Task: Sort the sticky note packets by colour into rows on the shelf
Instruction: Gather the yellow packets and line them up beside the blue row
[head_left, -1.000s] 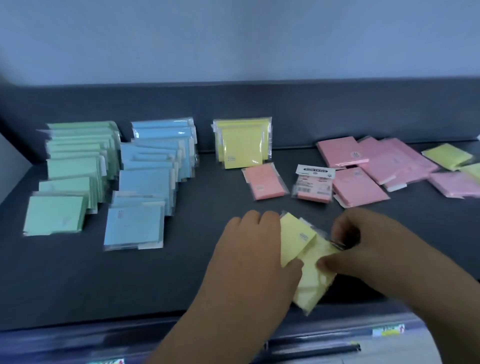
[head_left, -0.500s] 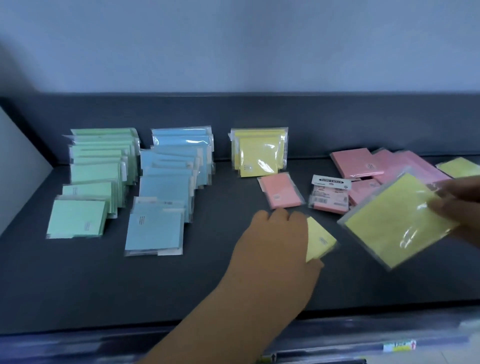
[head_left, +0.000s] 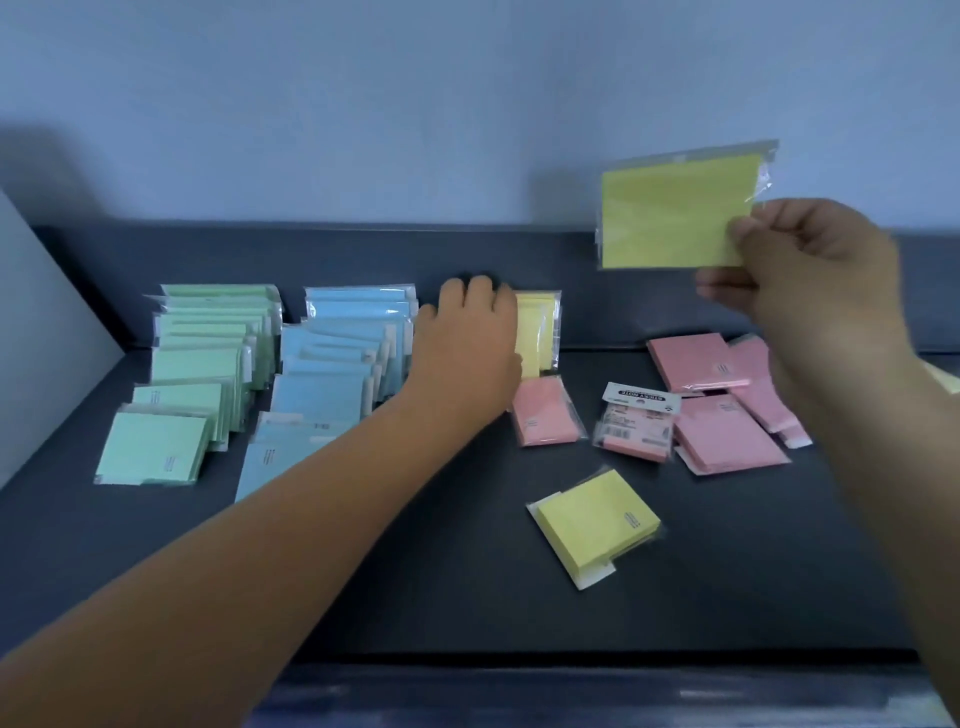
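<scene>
On the dark shelf (head_left: 727, 571) stand a green row (head_left: 197, 374) and a blue row (head_left: 337, 364) of packets at the left. A short yellow stack (head_left: 537, 332) leans on the back wall. My left hand (head_left: 467, 343) covers its left part, fingers curled over its top edge. My right hand (head_left: 810, 275) pinches a large yellow packet (head_left: 670, 218) by its right edge, held up in the air. A smaller yellow packet (head_left: 597, 525) lies loose near the front.
Single pink packets (head_left: 545, 410) and one with a white header card (head_left: 639, 426) lie mid-shelf. A loose pink pile (head_left: 727, 405) spreads at the right. A pale panel (head_left: 47, 338) closes the shelf's left end. The shelf's front lip (head_left: 571, 691) runs below.
My right hand lifted the large yellow packet up and back. My left hand let go of the small yellow packet, left it on the shelf, and reached back to the yellow stack.
</scene>
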